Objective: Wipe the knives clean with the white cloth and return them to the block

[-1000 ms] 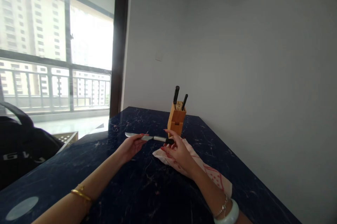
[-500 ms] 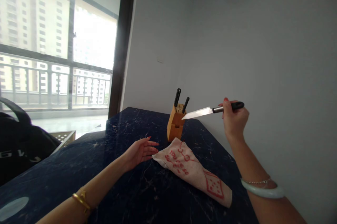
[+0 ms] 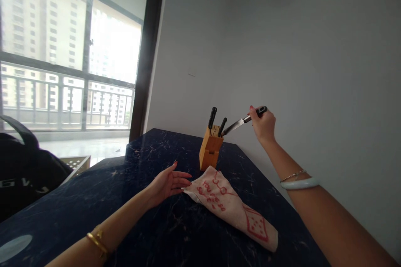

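My right hand (image 3: 263,124) is closed round the black handle of a kitchen knife (image 3: 234,126). Its blade slants down to the left, the tip at the upper right edge of a wooden knife block (image 3: 209,153); whether it is in a slot I cannot tell. Black-handled knives (image 3: 212,117) stand in the top of the block. My left hand (image 3: 171,183) is open, fingers stretched out, at the left corner of a pale cloth (image 3: 230,208) with red lettering and drawings. The cloth lies folded on the table in front of the block.
The dark blue marbled table (image 3: 150,233) reaches back to the grey wall (image 3: 297,58). At the left are a black bag (image 3: 28,171) and a lattice-sided crate (image 3: 78,164). A pale round spot (image 3: 14,247) shows at the table's near left. Behind is a large window (image 3: 72,41).
My right hand has moved left and away from me, bringing the knife's tip to the top of the block, with the blade now steeper. My left hand has barely moved.
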`<state>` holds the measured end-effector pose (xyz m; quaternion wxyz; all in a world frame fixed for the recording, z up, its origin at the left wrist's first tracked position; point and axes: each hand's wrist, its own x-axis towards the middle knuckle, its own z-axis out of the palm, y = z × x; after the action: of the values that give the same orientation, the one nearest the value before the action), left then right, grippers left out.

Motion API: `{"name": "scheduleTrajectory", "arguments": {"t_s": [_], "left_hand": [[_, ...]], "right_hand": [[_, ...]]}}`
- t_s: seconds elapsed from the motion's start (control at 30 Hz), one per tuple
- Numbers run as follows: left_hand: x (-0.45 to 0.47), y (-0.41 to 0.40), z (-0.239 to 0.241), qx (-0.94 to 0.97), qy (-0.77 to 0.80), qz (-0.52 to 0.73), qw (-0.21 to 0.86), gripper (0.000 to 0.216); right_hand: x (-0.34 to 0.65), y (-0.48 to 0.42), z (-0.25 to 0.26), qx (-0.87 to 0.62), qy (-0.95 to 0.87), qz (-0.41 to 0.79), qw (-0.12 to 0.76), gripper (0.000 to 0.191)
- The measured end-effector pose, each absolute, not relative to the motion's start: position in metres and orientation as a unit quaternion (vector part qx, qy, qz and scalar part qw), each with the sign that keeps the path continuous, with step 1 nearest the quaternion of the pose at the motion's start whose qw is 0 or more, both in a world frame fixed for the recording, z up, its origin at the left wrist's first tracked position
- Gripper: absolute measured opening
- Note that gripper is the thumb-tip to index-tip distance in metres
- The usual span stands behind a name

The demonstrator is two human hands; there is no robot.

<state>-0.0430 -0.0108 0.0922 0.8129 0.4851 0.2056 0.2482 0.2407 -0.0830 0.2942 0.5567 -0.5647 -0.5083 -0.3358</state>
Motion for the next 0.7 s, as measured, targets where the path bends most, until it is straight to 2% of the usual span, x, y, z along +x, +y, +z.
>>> {"name": "scheduleTrajectory", "arguments": {"t_s": [0.17,0.27,0.43,0.6,0.7], "left_hand": [[-0.041,-0.013,0.091,0.483,0.219,0.249,0.81,0.057],[-0.041,-0.014,0.093,0.49,0.226,0.249,0.804,0.057],[-0.043,-0.013,0.095,0.49,0.233,0.252,0.801,0.058],[-0.044,-0.014,0.095,0.503,0.24,0.256,0.79,0.056],[-0.044,-0.015,0.095,0.514,0.233,0.258,0.784,0.052]], "right_hand": [[0.236,-0.054,0.311,-0.584,-0.543,-0.312,0.517,0.043],[0.232,-0.033,0.308,-0.63,-0.553,-0.243,0.489,0.046],[0.231,-0.011,0.278,-0.68,-0.56,-0.107,0.462,0.053],[0.239,-0.017,0.243,-0.685,-0.551,-0.079,0.471,0.063],[0.245,-0.034,0.221,-0.689,-0.552,-0.087,0.463,0.062]]}}
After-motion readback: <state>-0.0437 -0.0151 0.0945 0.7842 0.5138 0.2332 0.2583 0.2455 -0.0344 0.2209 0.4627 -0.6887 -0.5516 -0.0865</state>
